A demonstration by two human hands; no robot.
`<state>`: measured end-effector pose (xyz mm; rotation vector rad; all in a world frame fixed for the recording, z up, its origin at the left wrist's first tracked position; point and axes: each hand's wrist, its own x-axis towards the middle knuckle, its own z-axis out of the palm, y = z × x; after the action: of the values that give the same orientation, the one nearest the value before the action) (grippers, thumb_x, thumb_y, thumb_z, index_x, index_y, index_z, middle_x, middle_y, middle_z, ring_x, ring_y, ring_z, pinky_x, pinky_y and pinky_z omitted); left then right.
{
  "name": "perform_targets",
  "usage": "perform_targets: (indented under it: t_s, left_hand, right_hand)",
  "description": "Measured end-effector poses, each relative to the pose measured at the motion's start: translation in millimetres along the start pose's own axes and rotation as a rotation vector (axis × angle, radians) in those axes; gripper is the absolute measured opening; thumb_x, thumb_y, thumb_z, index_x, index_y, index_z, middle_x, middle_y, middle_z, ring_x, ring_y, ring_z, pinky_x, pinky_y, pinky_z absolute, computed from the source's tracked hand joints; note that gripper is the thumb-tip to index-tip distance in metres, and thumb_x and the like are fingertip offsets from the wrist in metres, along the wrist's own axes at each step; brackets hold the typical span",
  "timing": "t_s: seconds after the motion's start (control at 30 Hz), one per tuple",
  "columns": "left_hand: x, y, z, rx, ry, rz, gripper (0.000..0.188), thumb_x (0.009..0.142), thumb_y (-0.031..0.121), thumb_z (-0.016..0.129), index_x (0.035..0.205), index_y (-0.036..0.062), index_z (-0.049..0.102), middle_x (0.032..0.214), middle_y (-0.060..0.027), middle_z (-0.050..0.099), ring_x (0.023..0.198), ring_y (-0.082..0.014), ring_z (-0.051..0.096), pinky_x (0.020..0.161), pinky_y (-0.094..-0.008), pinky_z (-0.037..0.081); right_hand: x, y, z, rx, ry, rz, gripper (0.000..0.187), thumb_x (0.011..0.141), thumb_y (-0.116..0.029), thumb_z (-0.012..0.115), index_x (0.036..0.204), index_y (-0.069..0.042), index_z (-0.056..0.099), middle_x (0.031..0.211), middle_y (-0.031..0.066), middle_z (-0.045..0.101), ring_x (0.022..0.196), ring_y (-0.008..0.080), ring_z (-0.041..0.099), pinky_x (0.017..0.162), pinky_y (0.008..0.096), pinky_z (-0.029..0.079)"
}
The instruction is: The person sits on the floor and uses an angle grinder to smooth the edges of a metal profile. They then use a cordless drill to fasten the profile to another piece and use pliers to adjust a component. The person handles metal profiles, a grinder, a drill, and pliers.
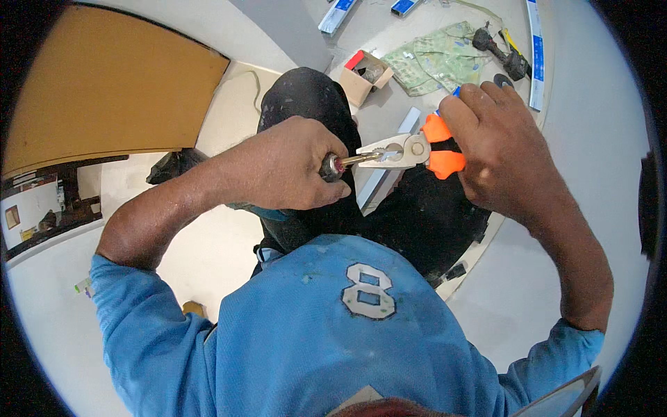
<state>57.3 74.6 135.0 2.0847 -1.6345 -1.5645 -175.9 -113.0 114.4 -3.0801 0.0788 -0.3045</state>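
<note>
In front of my knees, my left hand (295, 163) is closed around a dark-handled tool (329, 167) with a thin brass-coloured metal shaft pointing right. The fist hides most of the handle, so I cannot tell its exact kind. My right hand (497, 142) grips pliers (445, 147) with orange and black handles. The jaws point left and meet the shaft's tip, which lies at or between them. Both hands are raised over my bent legs (306, 101) in black trousers.
On the floor ahead are an opened cardboard box (365, 78) with a red flap, a green patterned cloth (441, 59) and a black power tool (501, 54). Metal channels (536, 55) with blue labels lie around them. A brown panel (118, 83) stands left, a pale wall (590, 139) right.
</note>
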Motion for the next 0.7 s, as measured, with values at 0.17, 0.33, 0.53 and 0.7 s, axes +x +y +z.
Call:
perform_targets:
  t_s: [0.17, 0.33, 0.53, 0.7]
  left_hand:
    - [21, -7, -16, -0.139, -0.275, -0.029, 0.032, 0.093, 0.020, 0.083, 0.077, 0.0027, 0.062, 0.064, 0.0009, 0.053, 0.064, -0.0116, 0.054, 0.058, -0.0371, 0.044]
    - [22, -5, -16, -0.162, -0.214, -0.025, 0.029, 0.092, 0.017, 0.083, 0.077, 0.0044, 0.062, 0.064, 0.0027, 0.053, 0.062, -0.0094, 0.053, 0.056, -0.0354, 0.044]
    - [30, -9, -17, -0.195, -0.266, -0.088, 0.027, 0.092, 0.016, 0.083, 0.077, 0.0054, 0.062, 0.065, 0.0036, 0.059, 0.064, -0.0081, 0.057, 0.058, -0.0335, 0.047]
    - [29, -10, -26, -0.158, -0.270, -0.048, 0.026, 0.091, 0.015, 0.082, 0.076, 0.0040, 0.063, 0.066, 0.0012, 0.061, 0.065, -0.0095, 0.059, 0.059, -0.0344, 0.047]
  right_hand:
    - [10, 13, -4, -0.185, 0.154, -0.139, 0.031, 0.081, 0.001, 0.079, 0.109, -0.003, 0.066, 0.109, 0.0183, 0.066, 0.103, 0.0334, 0.064, 0.089, 0.0500, 0.051]
    - [7, 11, -4, -0.122, 0.023, -0.040, 0.032, 0.079, 0.000, 0.083, 0.106, -0.004, 0.066, 0.108, 0.0177, 0.066, 0.105, 0.0323, 0.065, 0.089, 0.0501, 0.051]
    - [6, 12, -5, -0.035, -0.054, -0.008, 0.041, 0.074, 0.001, 0.088, 0.107, -0.005, 0.064, 0.105, 0.0166, 0.067, 0.103, 0.0336, 0.065, 0.086, 0.0505, 0.051]
    - [12, 14, -3, -0.196, 0.139, -0.086, 0.041, 0.073, 0.007, 0.083, 0.106, -0.005, 0.063, 0.106, 0.0167, 0.068, 0.102, 0.0366, 0.066, 0.088, 0.0505, 0.052]
